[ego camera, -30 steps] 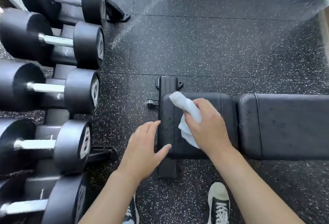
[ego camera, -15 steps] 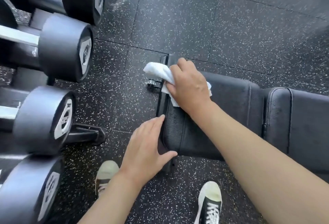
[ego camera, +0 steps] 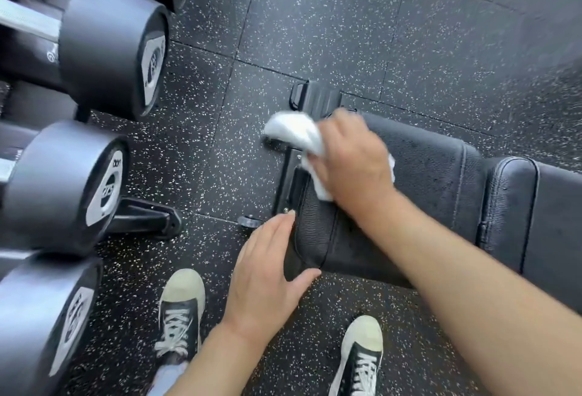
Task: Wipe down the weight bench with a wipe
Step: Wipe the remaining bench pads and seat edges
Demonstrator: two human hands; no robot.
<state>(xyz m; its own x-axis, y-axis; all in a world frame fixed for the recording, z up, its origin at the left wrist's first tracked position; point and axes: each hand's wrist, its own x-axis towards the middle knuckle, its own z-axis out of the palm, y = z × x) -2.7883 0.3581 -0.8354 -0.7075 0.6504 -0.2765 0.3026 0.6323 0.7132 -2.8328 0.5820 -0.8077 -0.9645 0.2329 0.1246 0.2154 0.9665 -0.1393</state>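
We see the right hand (ego camera: 352, 162) curled over a bunched white wipe (ego camera: 297, 134), pressing it onto the near-left end of the black weight bench (ego camera: 431, 181) — part of the wipe sticks out beyond the knuckles toward the far left, another bit shows under the heel of the hand, and the hand itself is slightly blurred. The left hand (ego camera: 267, 269) lies below and to the left of the right one, fingers straight and together, resting flat against the end edge of the seat pad with the thumb spread along the pad's near corner; it holds nothing. Just beyond the right hand's fingers we can make out the black metal frame (ego camera: 316, 98) of the bench, poking out past the pad. To the right of the right forearm the seat pad meets a 2nd pad (ego camera: 554, 222) across a narrow gap. Well to the left of the left hand sit black dumbbells (ego camera: 104, 49) on a rack — at least 4 end caps face us. Beneath the forearms we see 2 black sneakers (ego camera: 181, 310) with pale toes on the speckled rubber floor (ego camera: 315, 17)
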